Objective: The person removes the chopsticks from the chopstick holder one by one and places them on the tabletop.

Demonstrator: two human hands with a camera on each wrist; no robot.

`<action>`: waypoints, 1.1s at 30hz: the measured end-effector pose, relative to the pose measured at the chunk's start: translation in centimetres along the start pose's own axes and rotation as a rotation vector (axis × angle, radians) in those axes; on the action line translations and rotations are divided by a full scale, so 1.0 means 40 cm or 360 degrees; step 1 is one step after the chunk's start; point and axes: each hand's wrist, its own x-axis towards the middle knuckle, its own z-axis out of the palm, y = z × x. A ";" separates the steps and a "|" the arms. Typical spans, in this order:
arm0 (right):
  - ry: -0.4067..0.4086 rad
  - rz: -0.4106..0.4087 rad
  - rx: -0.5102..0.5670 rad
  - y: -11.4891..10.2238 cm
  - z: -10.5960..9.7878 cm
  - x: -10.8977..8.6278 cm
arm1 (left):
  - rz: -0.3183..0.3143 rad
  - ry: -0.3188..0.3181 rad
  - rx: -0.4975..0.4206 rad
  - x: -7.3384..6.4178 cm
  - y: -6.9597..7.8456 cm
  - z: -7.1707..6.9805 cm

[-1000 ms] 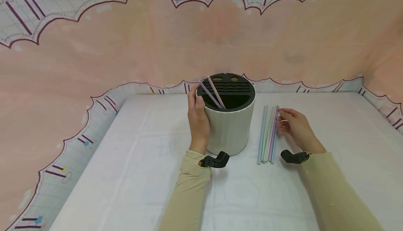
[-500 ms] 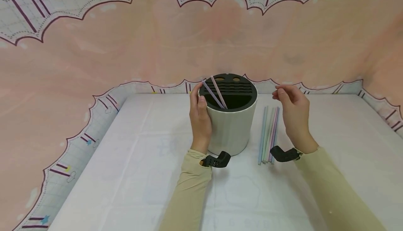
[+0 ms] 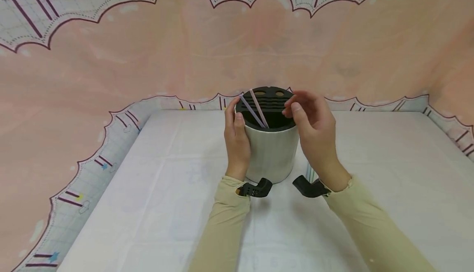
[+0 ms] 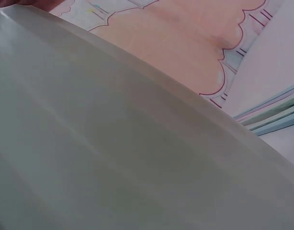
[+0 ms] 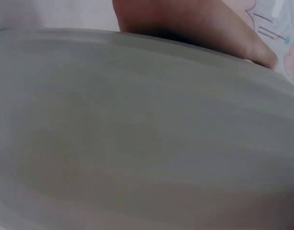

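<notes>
A round, off-white knife holder (image 3: 272, 152) with a black slotted top (image 3: 269, 104) stands on the white table. Two straws (image 3: 258, 107), one lilac and one pink, lean in its front opening. My left hand (image 3: 238, 144) rests against its left side, fingers and thumb nearly straight up to the rim; part of that hand shows at the top of the right wrist view. My right hand (image 3: 316, 128) is at the right rim, its loosely bent fingertips over the opening, with no straw seen in it. More straws (image 4: 271, 112) lie to the holder's right, mostly hidden behind my right hand in the head view.
The table (image 3: 166, 206) is covered in white cloth. A peach and white patterned cloth (image 3: 185, 49) rises behind it and runs down the left side. A black wrist camera (image 3: 256, 188) sits on the left wrist, another (image 3: 310, 186) on the right.
My right hand has lifted away from the straws on the table and moved left to the holder's rim. My left hand and the two leaning straws keep their places.
</notes>
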 end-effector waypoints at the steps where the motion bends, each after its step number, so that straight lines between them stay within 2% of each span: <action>1: -0.0031 0.0012 -0.0030 0.011 0.004 0.001 | 0.0004 -0.0002 -0.0008 0.001 0.001 -0.001; 5: -0.0113 -0.0022 -0.0367 0.056 0.018 -0.001 | -0.0023 -0.0011 -0.0025 0.002 -0.002 -0.004; 9: -0.0136 -0.0250 -0.0775 0.075 0.032 -0.006 | -0.0029 -0.0013 -0.0027 0.003 -0.006 -0.009; 13: -0.0165 -0.0455 -0.1042 0.080 0.045 -0.009 | -0.0032 -0.0024 -0.0026 0.005 -0.007 -0.010; 17: -0.0207 -0.0512 -0.1201 0.077 0.050 -0.006 | -0.0037 -0.0035 -0.0045 0.008 -0.006 -0.007; 23: -0.0249 -0.0545 -0.1239 0.073 0.046 0.000 | -0.0022 -0.0040 -0.0056 0.015 0.000 -0.003; 29: -0.0298 -0.0551 -0.1134 0.077 0.040 0.003 | -0.0006 -0.0048 -0.0045 0.021 -0.003 -0.003; 33: -0.0373 -0.0483 -0.1043 0.078 0.031 0.004 | -0.0006 -0.0058 -0.0047 0.024 -0.007 -0.004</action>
